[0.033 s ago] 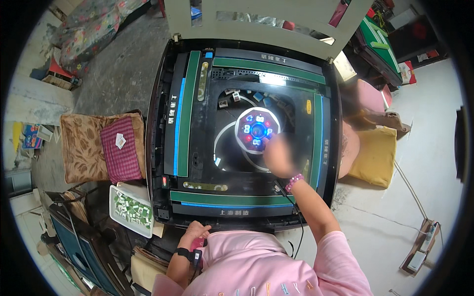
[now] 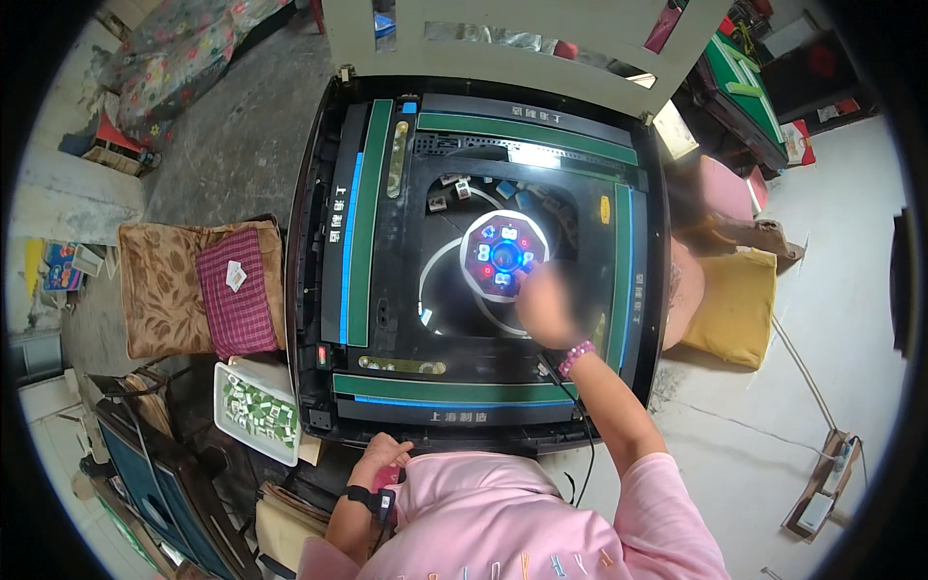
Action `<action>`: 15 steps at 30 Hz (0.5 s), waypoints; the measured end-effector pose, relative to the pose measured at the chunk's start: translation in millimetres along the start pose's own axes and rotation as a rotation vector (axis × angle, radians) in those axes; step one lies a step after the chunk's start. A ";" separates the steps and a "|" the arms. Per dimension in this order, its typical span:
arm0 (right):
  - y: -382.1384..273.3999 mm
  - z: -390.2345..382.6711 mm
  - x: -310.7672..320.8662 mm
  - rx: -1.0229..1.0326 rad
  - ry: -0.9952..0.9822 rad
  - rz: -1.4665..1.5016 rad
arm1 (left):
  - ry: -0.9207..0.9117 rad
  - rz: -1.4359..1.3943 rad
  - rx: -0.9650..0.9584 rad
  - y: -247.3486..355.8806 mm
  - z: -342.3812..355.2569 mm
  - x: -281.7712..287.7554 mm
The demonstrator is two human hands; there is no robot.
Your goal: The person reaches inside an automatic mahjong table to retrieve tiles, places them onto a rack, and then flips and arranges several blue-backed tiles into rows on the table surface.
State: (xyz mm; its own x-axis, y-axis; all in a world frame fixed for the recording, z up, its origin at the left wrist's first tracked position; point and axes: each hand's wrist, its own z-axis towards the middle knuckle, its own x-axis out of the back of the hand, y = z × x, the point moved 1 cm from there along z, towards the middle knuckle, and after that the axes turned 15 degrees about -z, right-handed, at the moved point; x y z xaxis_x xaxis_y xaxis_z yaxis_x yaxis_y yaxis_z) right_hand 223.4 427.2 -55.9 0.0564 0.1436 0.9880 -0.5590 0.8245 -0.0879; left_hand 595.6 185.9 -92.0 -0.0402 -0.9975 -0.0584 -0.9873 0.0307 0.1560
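Note:
An automatic mahjong table (image 2: 401, 290) stands open in front of me, its black inner deck showing between green and blue side strips. In its middle sits a white-rimmed octagonal control panel (image 2: 472, 275) with lit digits and a blue glow. My right hand (image 2: 556, 307) reaches over the deck, and a fingertip is at the panel's lower right edge. Most of that hand is blurred, so its other fingers cannot be made out. My left hand (image 2: 386, 450) rests by the table's near edge with its fingers curled, and nothing shows in it. A few tiles (image 2: 463, 190) lie in the round well behind the panel.
A white tub (image 2: 224, 425) of green-and-white mahjong tiles stands at the near left. Cushioned seats flank the table: a brown one (image 2: 159, 290) and a yellow one (image 2: 730, 309). A pale upright panel (image 2: 541, 63) rises behind it. A black cable (image 2: 592, 464) hangs at the near right.

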 end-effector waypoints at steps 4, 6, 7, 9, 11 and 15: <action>-4.1 1.2 17.0 0.042 -0.071 -0.071 | -0.003 -0.027 -0.006 -4.7 2.2 0.8; -1.6 1.9 11.6 0.017 -0.055 -0.088 | -0.001 -0.029 0.000 -1.7 0.8 0.1; -1.4 4.0 13.5 0.017 -0.056 -0.089 | 0.003 -0.031 0.006 0.0 -0.4 -0.2; -1.0 11.9 17.6 -0.013 -0.150 -0.072 | 0.001 -0.030 0.006 0.6 -0.9 -0.1; 1.2 16.4 13.0 -0.013 -0.151 -0.056 | 0.000 -0.029 0.005 1.1 -1.6 0.3; 0.4 25.1 13.1 -0.003 -0.167 -0.052 | 0.004 -0.027 0.020 2.2 -3.1 0.3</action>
State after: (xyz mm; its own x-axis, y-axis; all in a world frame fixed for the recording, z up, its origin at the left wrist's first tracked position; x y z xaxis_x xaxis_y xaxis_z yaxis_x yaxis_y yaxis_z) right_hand 203.1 415.7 -39.8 -0.0533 0.0078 0.9985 -0.5562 0.8303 -0.0362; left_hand 593.9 185.5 -88.6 -0.0126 -0.9982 -0.0588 -0.9909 0.0046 0.1342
